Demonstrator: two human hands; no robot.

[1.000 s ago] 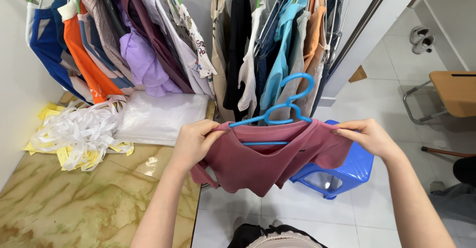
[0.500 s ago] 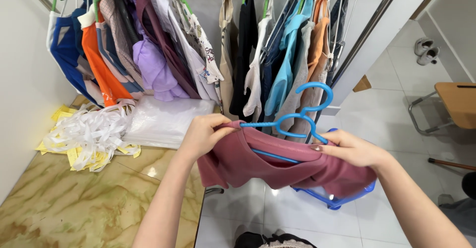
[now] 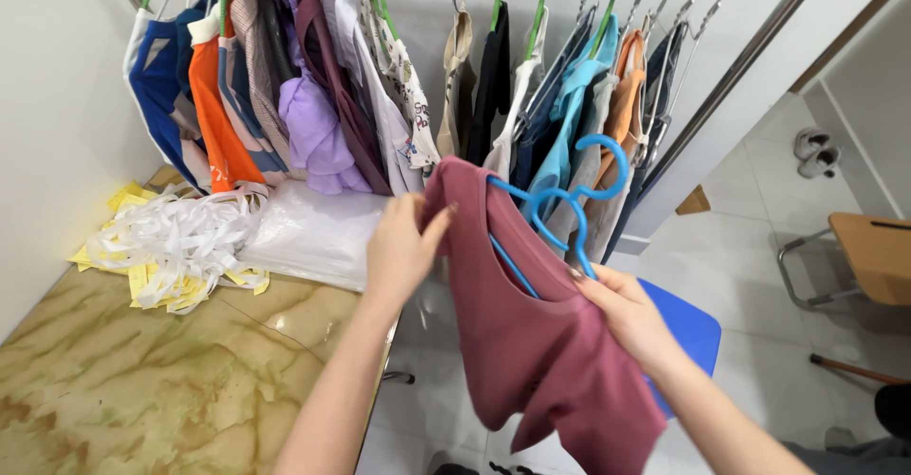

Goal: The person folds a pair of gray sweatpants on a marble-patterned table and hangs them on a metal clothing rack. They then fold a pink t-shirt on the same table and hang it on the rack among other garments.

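Observation:
A maroon shirt (image 3: 541, 342) hangs tilted on a blue plastic hanger (image 3: 560, 200), its hook pointing up toward the clothes rail. My left hand (image 3: 403, 247) grips the shirt's upper shoulder at the left. My right hand (image 3: 626, 314) holds the lower shoulder of the shirt and the hanger's arm at the right. The hanger's lower half is hidden inside the shirt.
A row of hung clothes (image 3: 399, 86) fills the rail (image 3: 750, 57) behind. A marble-patterned tabletop (image 3: 142, 371) at left carries white and yellow strips (image 3: 171, 242) and a clear plastic bag (image 3: 313, 233). A blue stool (image 3: 688, 328) stands below; a wooden chair (image 3: 873, 257) at right.
The shirt on its hanger has been lifted and tipped from level to steeply slanted, left shoulder up. Both hands rose with it, and the view moved closer to the rail.

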